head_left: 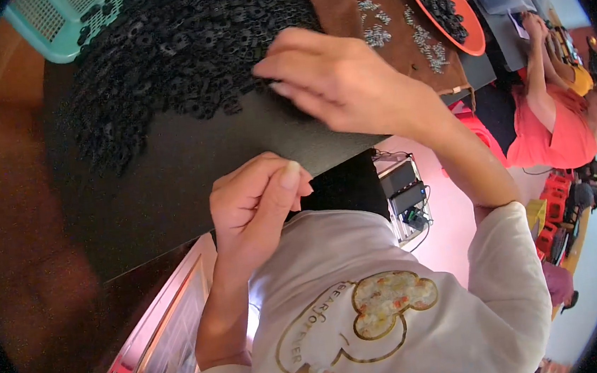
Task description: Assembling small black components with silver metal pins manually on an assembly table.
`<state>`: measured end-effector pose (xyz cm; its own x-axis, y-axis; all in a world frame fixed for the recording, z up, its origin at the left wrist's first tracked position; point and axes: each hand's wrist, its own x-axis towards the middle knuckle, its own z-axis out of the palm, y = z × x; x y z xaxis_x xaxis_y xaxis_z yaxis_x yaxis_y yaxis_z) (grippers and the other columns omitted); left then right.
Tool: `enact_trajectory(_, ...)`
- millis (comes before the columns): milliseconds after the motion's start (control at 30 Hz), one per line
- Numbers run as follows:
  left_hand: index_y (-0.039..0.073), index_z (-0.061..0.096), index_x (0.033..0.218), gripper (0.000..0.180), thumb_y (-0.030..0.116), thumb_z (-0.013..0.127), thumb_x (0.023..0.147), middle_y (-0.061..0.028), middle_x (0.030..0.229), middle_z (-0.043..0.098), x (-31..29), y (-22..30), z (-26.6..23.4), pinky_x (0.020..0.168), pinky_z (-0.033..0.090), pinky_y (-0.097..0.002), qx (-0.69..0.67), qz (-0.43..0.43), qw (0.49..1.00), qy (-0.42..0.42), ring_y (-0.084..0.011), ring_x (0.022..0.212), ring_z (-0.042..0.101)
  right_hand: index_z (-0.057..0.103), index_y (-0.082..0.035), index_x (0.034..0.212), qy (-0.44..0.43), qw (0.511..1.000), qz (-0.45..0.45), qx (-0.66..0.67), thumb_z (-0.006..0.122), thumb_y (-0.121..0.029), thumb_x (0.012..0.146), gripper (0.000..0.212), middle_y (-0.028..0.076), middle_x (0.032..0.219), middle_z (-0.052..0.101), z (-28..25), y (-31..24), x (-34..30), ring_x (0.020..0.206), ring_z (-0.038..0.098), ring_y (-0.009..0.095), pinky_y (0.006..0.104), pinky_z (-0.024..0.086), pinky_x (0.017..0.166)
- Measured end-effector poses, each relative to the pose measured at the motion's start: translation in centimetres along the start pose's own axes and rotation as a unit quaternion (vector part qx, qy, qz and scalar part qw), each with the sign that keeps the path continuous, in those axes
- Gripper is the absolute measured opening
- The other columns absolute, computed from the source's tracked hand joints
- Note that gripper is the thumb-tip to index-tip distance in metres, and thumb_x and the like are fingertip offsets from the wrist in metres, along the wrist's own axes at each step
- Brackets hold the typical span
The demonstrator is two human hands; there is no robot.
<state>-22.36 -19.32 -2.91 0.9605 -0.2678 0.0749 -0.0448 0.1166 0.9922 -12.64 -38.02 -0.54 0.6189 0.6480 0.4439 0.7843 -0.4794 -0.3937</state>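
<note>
A big heap of small black plastic parts (180,55), some with round holes, covers the far side of the black table (189,150). My right hand (335,77) reaches over the heap's right front edge, fingers bent and tips drawn together. Whatever lies between those tips is too dark and small to name. Close to my body, at the table's near edge, my left hand (253,197) is closed, its thumb pressed against the curled fingers. Anything inside it is hidden.
A brown cloth (339,5) at the far right carries scattered small silvery metal pieces (377,35). Beside them sits an orange-red plate (472,42) of black parts. A green plastic basket (59,47) stands far left. Another person in a red shirt (556,128) is at the right.
</note>
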Motion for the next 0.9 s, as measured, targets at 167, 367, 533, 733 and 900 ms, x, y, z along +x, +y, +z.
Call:
enact_trajectory(167, -0.004, 0.062, 0.082, 0.018, 0.007, 0.055, 0.094, -0.0054, 0.068, 0.06, 0.0, 0.1, -0.1, 0.052, 0.042, -0.0212, 0.003, 0.006, 1.0, 0.005, -0.0076, 0.057, 0.053, 0.062, -0.005, 0.101, -0.063, 0.997, -0.025, -0.026, 0.067, -0.013, 0.079, 0.023, 0.01, 0.093, 0.053, 3.1, -1.3, 3.5, 0.073, 0.06, 0.029, 0.0389, 0.05, 0.06)
enact_trajectory(367, -0.004, 0.061, 0.081, 0.018, 0.008, 0.056, 0.094, -0.006, 0.066, 0.059, -0.1, -0.1, -0.6, 0.053, 0.042, -0.0235, -0.007, 0.007, 1.0, 0.004, -0.0103, 0.056, 0.054, 0.059, -0.001, 0.079, -0.082, 0.993, -0.071, -0.051, 0.065, -0.017, 0.076, 0.017, 0.014, 0.083, 0.052, 4.8, -1.6, 5.6, 0.076, 0.062, 0.031, 0.042, 0.051, 0.055)
enact_trajectory(533, -0.004, 0.058, 0.079, 0.017, 0.007, 0.058, 0.092, -0.008, 0.066, 0.058, 0.0, -0.3, -1.0, 0.055, 0.044, -0.0274, -0.017, 0.029, 0.999, -0.01, -0.0149, 0.057, 0.056, 0.062, -0.004, 0.098, -0.098, 0.988, -0.063, -0.098, 0.071, -0.013, 0.075, 0.027, 0.009, 0.09, 0.052, 3.7, -1.3, 4.4, 0.076, 0.061, 0.026, 0.0374, 0.051, 0.058)
enact_trajectory(733, -0.004, 0.059, 0.08, 0.015, 0.006, 0.058, 0.092, -0.0084, 0.067, 0.059, 0.0, -0.8, -1.0, 0.055, 0.045, -0.0273, -0.003, 0.041, 0.999, -0.014, -0.016, 0.058, 0.057, 0.061, -0.001, 0.076, -0.072, 0.993, -0.059, -0.078, 0.062, -0.016, 0.078, 0.015, 0.013, 0.082, 0.055, 4.7, -2.4, 5.6, 0.077, 0.063, 0.03, 0.0402, 0.054, 0.057)
enact_trajectory(900, -0.002, 0.062, 0.078, 0.028, 0.015, 0.051, 0.097, -0.0071, 0.072, 0.065, 0.1, -0.9, -1.2, 0.05, 0.046, -0.0233, 0.016, 0.054, 0.998, -0.008, -0.0113, 0.057, 0.059, 0.062, 0.001, 0.076, -0.085, 0.986, -0.097, -0.104, 0.06, -0.013, 0.075, 0.014, 0.014, 0.082, 0.057, 5.9, -2.4, 6.6, 0.076, 0.064, 0.031, 0.0403, 0.055, 0.057)
